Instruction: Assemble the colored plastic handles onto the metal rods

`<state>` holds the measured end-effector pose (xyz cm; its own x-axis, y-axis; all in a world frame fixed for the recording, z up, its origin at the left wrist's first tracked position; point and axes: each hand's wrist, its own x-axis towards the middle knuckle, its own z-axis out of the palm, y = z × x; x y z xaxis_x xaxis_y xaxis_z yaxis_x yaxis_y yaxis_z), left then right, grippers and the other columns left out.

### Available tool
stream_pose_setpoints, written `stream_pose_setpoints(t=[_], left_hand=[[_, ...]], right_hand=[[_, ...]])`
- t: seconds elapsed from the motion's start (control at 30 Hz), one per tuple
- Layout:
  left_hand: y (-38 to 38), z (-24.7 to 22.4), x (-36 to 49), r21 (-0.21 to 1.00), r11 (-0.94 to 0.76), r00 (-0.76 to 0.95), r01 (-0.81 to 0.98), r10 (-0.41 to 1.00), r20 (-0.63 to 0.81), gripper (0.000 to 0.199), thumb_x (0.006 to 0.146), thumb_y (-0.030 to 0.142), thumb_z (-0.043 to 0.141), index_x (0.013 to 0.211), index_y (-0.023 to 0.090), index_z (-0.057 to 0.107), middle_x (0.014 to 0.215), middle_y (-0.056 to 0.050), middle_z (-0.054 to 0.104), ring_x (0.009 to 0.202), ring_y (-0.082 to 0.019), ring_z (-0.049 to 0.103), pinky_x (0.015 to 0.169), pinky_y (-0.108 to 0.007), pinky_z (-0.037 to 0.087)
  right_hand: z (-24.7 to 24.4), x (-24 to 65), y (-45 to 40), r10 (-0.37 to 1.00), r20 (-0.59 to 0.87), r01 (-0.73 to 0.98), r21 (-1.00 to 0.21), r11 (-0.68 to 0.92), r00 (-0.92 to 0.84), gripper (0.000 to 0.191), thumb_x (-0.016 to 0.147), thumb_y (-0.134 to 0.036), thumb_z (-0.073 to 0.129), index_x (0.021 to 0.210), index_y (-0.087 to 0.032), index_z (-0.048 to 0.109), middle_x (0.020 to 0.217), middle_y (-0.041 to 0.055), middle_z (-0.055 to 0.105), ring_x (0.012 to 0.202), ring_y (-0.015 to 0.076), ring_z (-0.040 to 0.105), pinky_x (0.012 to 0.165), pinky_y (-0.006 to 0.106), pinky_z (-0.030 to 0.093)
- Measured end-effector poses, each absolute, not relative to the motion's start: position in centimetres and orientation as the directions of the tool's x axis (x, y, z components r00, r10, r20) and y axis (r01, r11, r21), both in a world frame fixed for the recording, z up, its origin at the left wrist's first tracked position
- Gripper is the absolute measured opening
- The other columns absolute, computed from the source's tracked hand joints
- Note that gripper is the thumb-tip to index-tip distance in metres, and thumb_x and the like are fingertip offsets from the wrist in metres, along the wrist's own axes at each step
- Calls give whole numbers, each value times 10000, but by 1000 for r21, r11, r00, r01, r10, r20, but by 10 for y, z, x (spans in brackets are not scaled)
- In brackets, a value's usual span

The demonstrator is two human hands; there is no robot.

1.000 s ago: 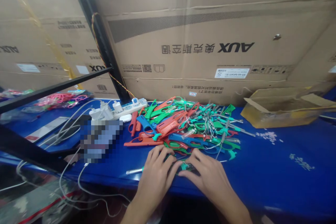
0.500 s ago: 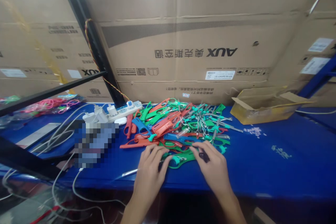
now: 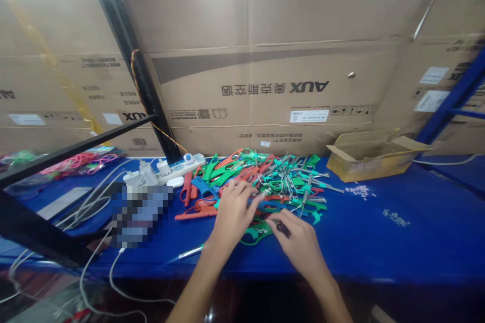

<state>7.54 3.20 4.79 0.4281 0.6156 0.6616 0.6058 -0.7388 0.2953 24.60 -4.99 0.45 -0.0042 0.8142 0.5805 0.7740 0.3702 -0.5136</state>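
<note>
Upside-down "AUX 奥克斯空调" is printed on the brown cardboard (image 3: 273, 68).

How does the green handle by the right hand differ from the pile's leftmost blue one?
The green handle lies in front of the pile, by the right hand; the blue handle lies in its left part. Small pale parts show on the green handle, none on the blue handle. Both look plastic.

Both forearms bare, angled in toward the pile (image 3: 280, 181) from the near side. Left hand (image 3: 235, 209) over the pile's near-left part, back of hand up, fingers bent, thumb near the index; exact fingertip contact unclear. Right hand (image 3: 294, 234) lower, just on the near side of the pile, fingers curled in a grip, thumb pointing toward left hand.
</note>
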Motion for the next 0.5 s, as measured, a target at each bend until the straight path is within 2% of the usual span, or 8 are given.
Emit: stream_pose_setpoints(t=[0.17, 0.27, 0.37, 0.43, 0.5], left_hand=[[49, 38, 101, 158, -687, 520, 709, 661, 541, 98, 885, 215, 773, 930, 181, 693, 982, -57, 725, 966, -284, 570, 835, -430, 476], [49, 36, 101, 195, -672, 502, 714, 686, 527, 67, 898, 167, 743, 912, 188, 681, 941, -51, 728, 952, -280, 583, 808, -417, 469], [44, 41, 94, 245, -677, 477, 694, 688, 547, 178, 897, 156, 744, 1055, 186, 668, 943, -41, 727, 954, -265, 598, 832, -411, 477], [36, 46, 87, 290, -718, 467, 633, 652, 597, 238, 930, 196, 720, 1157, 196, 649, 998, -42, 726, 979, -251, 609, 877, -411, 476], [24, 46, 80, 342, -772, 450, 535, 604, 658, 160, 988, 245, 649, 1144, 217, 667, 1057, -49, 723, 1010, -239, 617, 922, -411, 467]], right_hand=[[5, 247, -49, 776, 630, 790, -483, 377, 15, 274, 1043, -336, 504, 908, -239, 721, 802, 8, 728, 668, 147, 700, 630, 215, 502], [6, 248, -50, 771, 634, 758, -528, 383, 53, 249, 1031, -330, 526, 907, -236, 721, 823, 19, 740, 722, 161, 710, 675, 225, 521], [6, 250, -50, 772, 631, 737, -556, 385, 72, 233, 1030, -328, 536, 920, -232, 718, 856, 23, 741, 750, 164, 707, 699, 230, 520], [5, 250, -51, 765, 641, 749, -538, 387, 65, 241, 1041, -337, 524, 952, -228, 721, 859, 24, 729, 724, 155, 696, 682, 229, 509], [5, 249, -51, 754, 653, 768, -517, 379, 67, 250, 1051, -353, 514, 1004, -223, 722, 872, 26, 714, 678, 140, 682, 654, 225, 494]])
